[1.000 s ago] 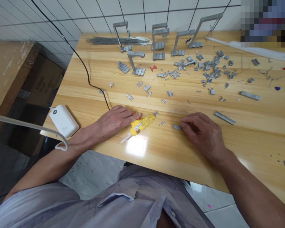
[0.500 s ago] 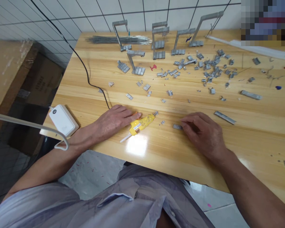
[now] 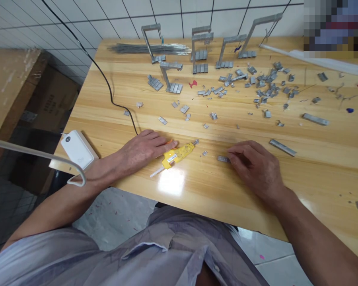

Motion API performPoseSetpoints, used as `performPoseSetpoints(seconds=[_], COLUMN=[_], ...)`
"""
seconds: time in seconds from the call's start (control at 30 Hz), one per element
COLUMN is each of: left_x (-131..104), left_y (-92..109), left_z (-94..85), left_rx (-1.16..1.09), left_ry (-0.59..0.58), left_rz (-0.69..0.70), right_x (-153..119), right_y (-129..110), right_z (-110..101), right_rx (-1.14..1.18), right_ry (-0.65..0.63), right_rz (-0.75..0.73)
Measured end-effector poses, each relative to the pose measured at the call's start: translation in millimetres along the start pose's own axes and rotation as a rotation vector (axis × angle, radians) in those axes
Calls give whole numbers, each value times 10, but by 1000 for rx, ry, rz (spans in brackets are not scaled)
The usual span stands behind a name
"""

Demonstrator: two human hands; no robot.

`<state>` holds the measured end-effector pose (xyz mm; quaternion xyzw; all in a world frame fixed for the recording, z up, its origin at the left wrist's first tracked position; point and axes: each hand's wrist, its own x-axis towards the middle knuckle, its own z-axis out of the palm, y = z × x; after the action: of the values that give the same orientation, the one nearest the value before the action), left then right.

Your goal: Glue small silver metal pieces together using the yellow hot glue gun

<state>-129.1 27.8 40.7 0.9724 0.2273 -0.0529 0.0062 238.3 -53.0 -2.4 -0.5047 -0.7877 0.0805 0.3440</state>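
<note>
A yellow glue gun (image 3: 179, 155) lies on its side on the wooden table, a clear glue stick (image 3: 157, 171) poking out of its back end. Over its handle, by the orange trigger, rests my left hand (image 3: 146, 147), closed around it; the fingertips are partly hidden. My right hand (image 3: 255, 167) has thumb and forefinger pinched at the right end of a short grey metal-looking strip (image 3: 222, 158) lying on the tabletop. Between the gun's nozzle and that strip sits a tiny grey scrap (image 3: 205, 153).
Several grey lamp-shaped frames (image 3: 174, 75) stand toward the back, near a bundle of thin rods (image 3: 149, 49). Loose grey pieces (image 3: 268, 89) are scattered at right centre. Longer strips (image 3: 282, 147) lie beyond my right hand. A white power bank (image 3: 79, 149) and a black cable (image 3: 109, 89) are on the left.
</note>
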Motion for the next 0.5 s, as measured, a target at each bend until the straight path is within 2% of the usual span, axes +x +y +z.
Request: performPoseSetpoints(seconds=[0.23, 0.5], left_x=[9, 40], left_y=[10, 36], left_z=[-29, -107], left_rx=[-14, 10], left_ry=[-12, -57], left_rz=[-7, -10], right_x=[7, 16], right_y=[-9, -13], right_z=[-27, -19], right_rx=[34, 36], right_ry=[-34, -17], right_rz=[34, 3])
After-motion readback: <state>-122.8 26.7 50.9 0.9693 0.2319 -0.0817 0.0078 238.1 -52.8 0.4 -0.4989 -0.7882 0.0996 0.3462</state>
